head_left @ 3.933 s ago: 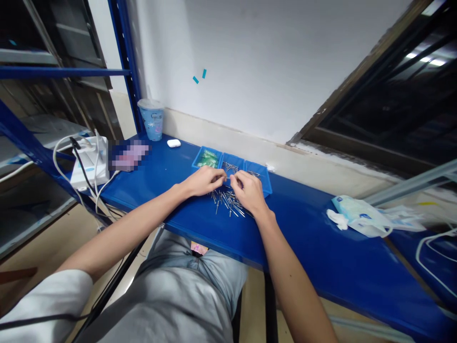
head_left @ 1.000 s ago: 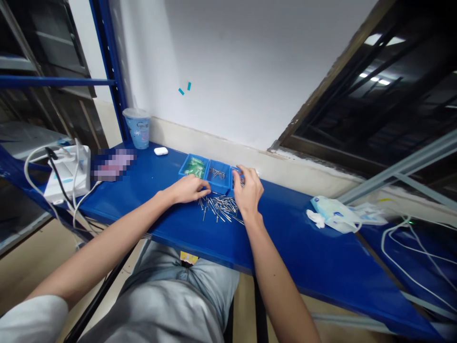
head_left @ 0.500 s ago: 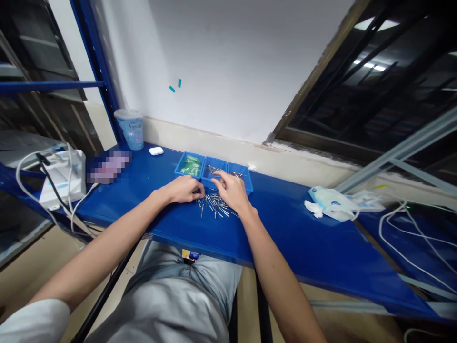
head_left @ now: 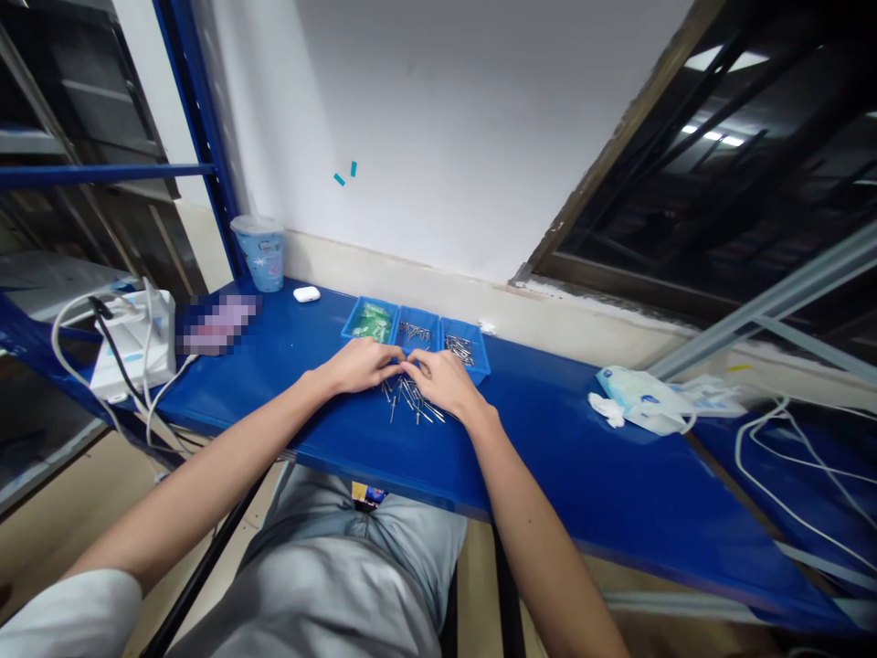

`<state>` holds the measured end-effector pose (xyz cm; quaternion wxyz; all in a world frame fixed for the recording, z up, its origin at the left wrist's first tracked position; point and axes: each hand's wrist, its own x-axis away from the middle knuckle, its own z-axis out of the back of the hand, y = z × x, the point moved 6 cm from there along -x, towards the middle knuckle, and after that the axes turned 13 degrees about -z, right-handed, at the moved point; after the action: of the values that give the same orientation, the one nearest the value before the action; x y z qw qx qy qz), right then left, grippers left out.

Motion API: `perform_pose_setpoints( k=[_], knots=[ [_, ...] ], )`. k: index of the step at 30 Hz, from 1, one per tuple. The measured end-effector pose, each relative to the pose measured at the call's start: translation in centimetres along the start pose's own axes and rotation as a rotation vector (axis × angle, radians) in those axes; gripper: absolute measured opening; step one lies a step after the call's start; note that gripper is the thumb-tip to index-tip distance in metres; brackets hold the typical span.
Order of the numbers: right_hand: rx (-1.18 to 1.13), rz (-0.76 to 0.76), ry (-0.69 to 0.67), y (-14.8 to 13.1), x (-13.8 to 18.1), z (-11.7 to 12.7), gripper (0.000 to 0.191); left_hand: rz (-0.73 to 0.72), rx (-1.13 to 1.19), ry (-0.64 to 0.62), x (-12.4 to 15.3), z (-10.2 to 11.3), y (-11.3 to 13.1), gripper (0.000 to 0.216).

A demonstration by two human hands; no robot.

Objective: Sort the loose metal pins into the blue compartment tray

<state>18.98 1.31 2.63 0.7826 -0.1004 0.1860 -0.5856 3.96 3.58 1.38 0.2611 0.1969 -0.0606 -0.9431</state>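
meeting fingertip to fingertip over the pins point(head_left: 413, 403), the left hand point(head_left: 360, 366) and right hand point(head_left: 442, 380) are curled, tips pinched; whether either grips a pin i cannot tell. the thin, shiny metal pins lie flat on the glossy blue desk point(head_left: 582, 484), long axes crossing every way, just before three blue plastic trays point(head_left: 419, 322).

Blue cup point(head_left: 261, 253); white earbud case point(head_left: 306, 293); tissue pack point(head_left: 640, 397).
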Motion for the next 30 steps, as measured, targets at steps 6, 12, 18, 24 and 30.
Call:
perform_pose_setpoints(
  k=[6, 12, 18, 24, 30],
  knots=[
    [-0.159, -0.001, -0.029, 0.3, -0.3, -0.3, 0.025, -0.010, -0.008, 0.053, 0.1, 0.3, 0.2, 0.038],
    [-0.331, 0.022, -0.069, 0.5, -0.8, -0.8, 0.033, -0.031, 0.005, 0.135, 0.1, 0.7, 0.3, 0.034],
    [-0.515, -0.036, -0.117, 1.3, -1.1, -1.2, 0.030, 0.009, 0.046, 0.176, 0.2, 0.8, 0.1, 0.039],
    [-0.587, -0.054, -0.069, 1.5, -1.0, -0.6, 0.027, 0.074, 0.038, 0.154, 0.1, 0.6, -0.3, 0.044],
    [-0.611, -0.043, 0.021, 0.9, -0.6, 0.7, 0.022, 0.009, 0.053, 0.179, 0.2, 0.9, 0.1, 0.041]
  ],
)
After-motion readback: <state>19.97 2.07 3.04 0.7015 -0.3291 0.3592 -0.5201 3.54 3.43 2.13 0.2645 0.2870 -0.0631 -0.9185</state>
